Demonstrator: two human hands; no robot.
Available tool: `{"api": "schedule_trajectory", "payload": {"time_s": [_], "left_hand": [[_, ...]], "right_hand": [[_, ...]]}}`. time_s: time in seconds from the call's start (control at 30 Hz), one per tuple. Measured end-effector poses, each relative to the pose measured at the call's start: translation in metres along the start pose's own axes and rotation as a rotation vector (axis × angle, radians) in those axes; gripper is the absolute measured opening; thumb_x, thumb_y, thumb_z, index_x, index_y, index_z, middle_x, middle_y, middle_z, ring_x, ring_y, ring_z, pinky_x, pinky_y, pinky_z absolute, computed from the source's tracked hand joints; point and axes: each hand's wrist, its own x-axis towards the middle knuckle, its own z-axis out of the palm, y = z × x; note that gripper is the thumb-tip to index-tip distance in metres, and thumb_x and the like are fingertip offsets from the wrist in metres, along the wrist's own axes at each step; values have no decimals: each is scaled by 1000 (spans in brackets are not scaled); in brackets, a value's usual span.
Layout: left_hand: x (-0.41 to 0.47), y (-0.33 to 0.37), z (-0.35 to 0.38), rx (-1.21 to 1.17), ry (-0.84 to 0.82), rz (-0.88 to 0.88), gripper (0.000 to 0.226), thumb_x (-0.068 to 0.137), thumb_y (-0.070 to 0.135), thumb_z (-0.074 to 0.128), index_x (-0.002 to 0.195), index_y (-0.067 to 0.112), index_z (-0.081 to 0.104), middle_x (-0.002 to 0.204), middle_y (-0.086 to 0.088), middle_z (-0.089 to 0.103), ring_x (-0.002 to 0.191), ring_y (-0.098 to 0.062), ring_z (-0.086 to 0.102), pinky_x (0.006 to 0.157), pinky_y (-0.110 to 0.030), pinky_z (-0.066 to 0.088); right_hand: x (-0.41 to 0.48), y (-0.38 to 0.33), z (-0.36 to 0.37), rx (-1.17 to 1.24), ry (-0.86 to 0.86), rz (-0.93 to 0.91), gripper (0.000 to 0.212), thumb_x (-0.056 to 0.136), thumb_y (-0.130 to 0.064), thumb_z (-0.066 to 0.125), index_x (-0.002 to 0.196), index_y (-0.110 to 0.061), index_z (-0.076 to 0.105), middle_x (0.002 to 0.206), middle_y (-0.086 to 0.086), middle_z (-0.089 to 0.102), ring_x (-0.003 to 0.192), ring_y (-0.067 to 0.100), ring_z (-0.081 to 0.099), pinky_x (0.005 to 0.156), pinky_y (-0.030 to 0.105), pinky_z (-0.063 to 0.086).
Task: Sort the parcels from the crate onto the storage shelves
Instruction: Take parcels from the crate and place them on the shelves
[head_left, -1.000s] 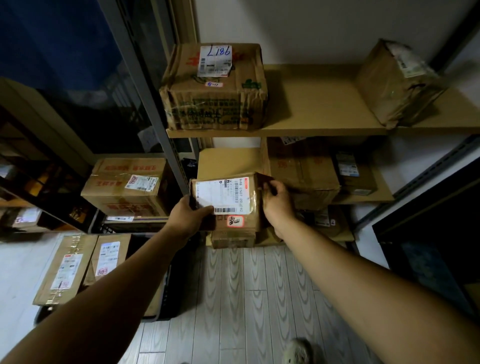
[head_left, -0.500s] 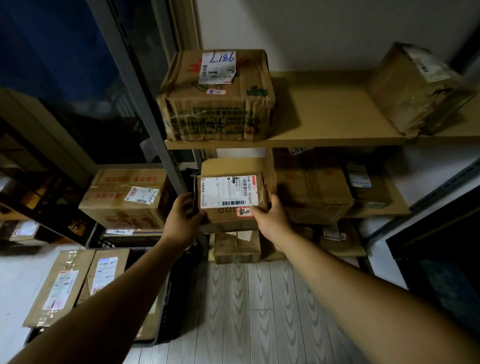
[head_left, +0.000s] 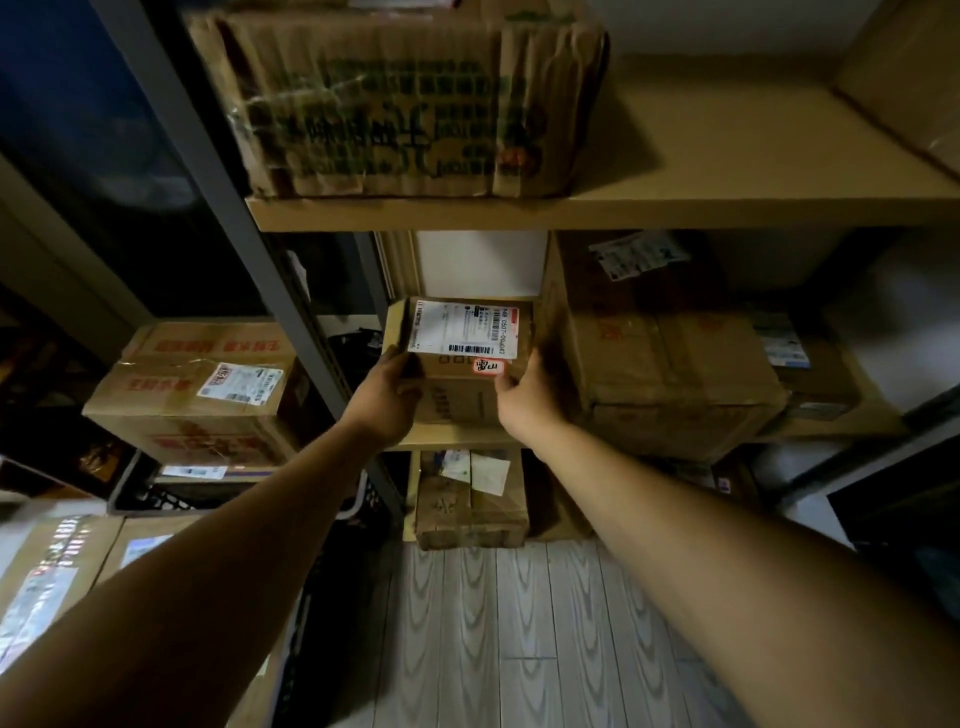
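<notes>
Head view: the left hand (head_left: 387, 402) and right hand (head_left: 524, 405) grip the small labelled parcel (head_left: 454, 397) by its two sides, fingers curled round it, at the left end of the middle shelf (head_left: 457, 439), just beside a larger box (head_left: 660, 364). The shelves already carry boxes, so sorting seems well along. This parcel is not yet released, and cartons (head_left: 197, 395) by the black crate (head_left: 171, 499) look left to place.

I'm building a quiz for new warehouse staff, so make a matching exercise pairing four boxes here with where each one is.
1 green-printed box
2 red-printed box
3 white-labelled parcel
4 box with white slip

A gripped by left hand and right hand
B on the top shelf
C left of the rack post
D lowest level, below the parcel

Pairs: 1-B, 2-C, 3-A, 4-D
</notes>
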Motion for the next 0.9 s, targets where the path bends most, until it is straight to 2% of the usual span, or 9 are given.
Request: {"api": "schedule_trajectory", "payload": {"time_s": [0.13,0.2,0.27,0.37,0.47,0.53,0.63,0.7,0.9], "left_hand": [[9,-6,6,18,-73,3,78,90,3,52,150,34,12,159,2,0,145,-25,8,116,-44,20],[9,-12,6,-13,-50,-45,87,88,11,59,151,36,4,159,2,-4,146,-25,-2,118,-48,13],[-4,-23,6,-64,24,-53,86,85,18,64,151,35,11,159,-1,8,146,-25,8,116,-47,17],[-43,-44,10,-134,70,-79,76,85,21,65,149,27,24,152,-3,27,138,-24,31,111,-43,32],[-72,-65,28,-68,30,-127,67,88,21,62,147,21,29,150,-5,32,134,-23,37,107,-36,34],[-73,-83,47,-8,-10,-120,63,89,21,62,145,19,34,146,-7,39,132,-24,40,106,-36,35],[-54,-119,84,19,-75,-190,61,88,26,63,143,14,37,139,-9,48,119,-25,53,96,-35,45],[-42,-152,115,49,-101,-242,69,86,32,65,145,13,33,139,-11,48,116,-27,56,95,-36,48],[-12,-227,180,58,-45,-296,64,84,33,68,138,11,42,131,-10,54,114,-29,57,93,-36,48]], "right_hand": [[4,1,4,-26,-71,7,80,99,-21,46,150,-29,-15,158,9,15,136,31,35,104,42,38],[-4,4,3,-5,-59,-10,86,97,-21,50,149,-30,-18,159,8,12,137,29,33,105,41,37],[-20,15,3,9,-30,-24,87,96,-24,53,149,-30,-16,160,5,8,141,27,28,108,39,34],[-52,42,5,-6,39,-86,77,94,-25,55,152,-28,4,156,2,22,137,24,35,104,34,36],[-68,71,13,-20,38,-84,59,93,-28,56,146,-25,30,146,2,39,128,20,45,97,30,40],[-66,94,24,-34,16,-66,53,93,-28,56,142,-21,37,143,4,45,127,20,46,98,30,40],[-49,134,46,-41,-29,-42,50,95,-24,56,141,-16,38,142,5,45,128,22,46,95,25,37],[-33,167,63,-72,-50,-44,49,95,-24,55,141,-15,39,142,6,45,128,23,45,90,23,36],[18,248,107,-148,-101,42,58,96,-31,53,145,-10,30,147,12,35,132,30,39,100,34,38]]}}
